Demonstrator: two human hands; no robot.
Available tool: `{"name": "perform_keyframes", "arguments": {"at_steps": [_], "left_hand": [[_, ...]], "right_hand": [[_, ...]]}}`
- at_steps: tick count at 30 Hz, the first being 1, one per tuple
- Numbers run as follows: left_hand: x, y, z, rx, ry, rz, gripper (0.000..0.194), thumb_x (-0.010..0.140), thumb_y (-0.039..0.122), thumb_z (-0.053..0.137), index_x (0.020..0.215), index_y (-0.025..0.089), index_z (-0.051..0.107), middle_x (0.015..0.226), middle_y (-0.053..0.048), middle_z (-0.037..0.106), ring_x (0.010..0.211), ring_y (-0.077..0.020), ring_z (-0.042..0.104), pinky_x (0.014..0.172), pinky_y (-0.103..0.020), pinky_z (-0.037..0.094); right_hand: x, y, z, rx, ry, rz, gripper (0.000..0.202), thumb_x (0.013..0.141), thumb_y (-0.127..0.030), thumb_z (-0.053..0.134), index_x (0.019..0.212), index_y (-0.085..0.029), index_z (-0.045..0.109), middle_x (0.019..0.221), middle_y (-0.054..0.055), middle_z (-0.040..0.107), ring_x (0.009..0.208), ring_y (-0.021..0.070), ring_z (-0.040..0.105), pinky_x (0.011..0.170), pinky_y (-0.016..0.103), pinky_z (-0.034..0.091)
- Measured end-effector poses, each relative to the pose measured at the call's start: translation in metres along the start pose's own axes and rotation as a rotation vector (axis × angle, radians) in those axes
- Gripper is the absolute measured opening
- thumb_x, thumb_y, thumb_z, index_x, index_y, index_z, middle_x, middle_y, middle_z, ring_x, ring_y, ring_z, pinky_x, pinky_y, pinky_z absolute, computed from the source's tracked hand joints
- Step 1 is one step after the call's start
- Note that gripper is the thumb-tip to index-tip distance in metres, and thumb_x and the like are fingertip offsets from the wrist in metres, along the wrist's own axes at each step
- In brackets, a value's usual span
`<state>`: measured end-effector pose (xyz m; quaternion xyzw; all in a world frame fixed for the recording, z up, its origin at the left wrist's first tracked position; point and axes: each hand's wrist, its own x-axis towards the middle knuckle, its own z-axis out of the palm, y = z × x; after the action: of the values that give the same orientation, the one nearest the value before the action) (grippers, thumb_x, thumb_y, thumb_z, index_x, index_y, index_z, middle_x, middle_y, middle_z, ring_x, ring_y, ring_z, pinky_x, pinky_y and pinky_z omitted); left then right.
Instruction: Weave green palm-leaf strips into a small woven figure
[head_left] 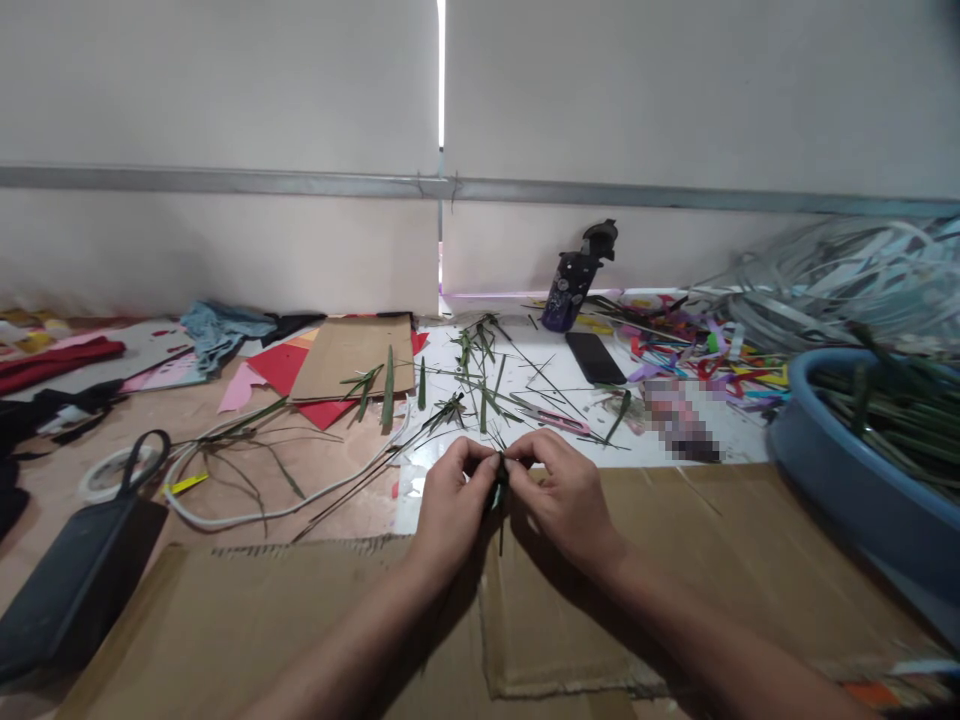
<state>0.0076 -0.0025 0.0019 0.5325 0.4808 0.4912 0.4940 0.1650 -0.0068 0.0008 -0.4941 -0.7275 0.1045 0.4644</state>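
- Pinched over cardboard (675,570), likely for fine control, in closed grip of left hand (455,492) and right hand (566,495): green leaf piece (498,495).
- Set at right, presumably for reach: blue tub (796,445) of leaves (892,425).

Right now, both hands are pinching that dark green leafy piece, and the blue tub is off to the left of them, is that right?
Not quite: the head view shows the blue tub to the right. The left hand and right hand do pinch the dark green leafy piece.
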Motion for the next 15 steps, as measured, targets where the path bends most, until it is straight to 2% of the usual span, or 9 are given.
{"name": "perform_keyframes", "arguments": {"at_steps": [6,10,15], "left_hand": [[0.003,0.001,-0.001,-0.058,0.004,-0.05,0.009,0.089,0.027,0.068,0.08,0.023,0.066,0.081,-0.003,0.067,0.081,-0.0197,0.059,0.077,-0.033,0.046],[0.004,0.005,-0.002,-0.052,-0.012,-0.044,0.011,0.087,0.028,0.068,0.079,0.022,0.065,0.08,-0.002,0.065,0.079,-0.0192,0.059,0.075,-0.032,0.045],[0.001,0.013,0.0,-0.095,-0.03,-0.063,0.014,0.085,0.029,0.068,0.076,0.022,0.061,0.075,0.0,0.061,0.073,-0.0174,0.056,0.069,-0.03,0.044]], "right_hand": [[0.002,-0.003,0.001,0.13,0.014,0.074,0.01,0.093,-0.018,0.061,0.085,-0.023,0.065,0.083,0.001,0.068,0.079,0.0197,0.064,0.071,0.031,0.049],[0.002,-0.004,0.001,0.268,-0.003,0.22,0.008,0.091,-0.025,0.063,0.084,-0.023,0.065,0.084,0.002,0.066,0.079,0.0204,0.063,0.06,0.028,0.049],[0.003,-0.007,0.0,0.415,-0.005,0.373,0.012,0.088,-0.033,0.068,0.083,-0.022,0.066,0.084,0.003,0.065,0.078,0.0214,0.063,0.06,0.029,0.053]]}}
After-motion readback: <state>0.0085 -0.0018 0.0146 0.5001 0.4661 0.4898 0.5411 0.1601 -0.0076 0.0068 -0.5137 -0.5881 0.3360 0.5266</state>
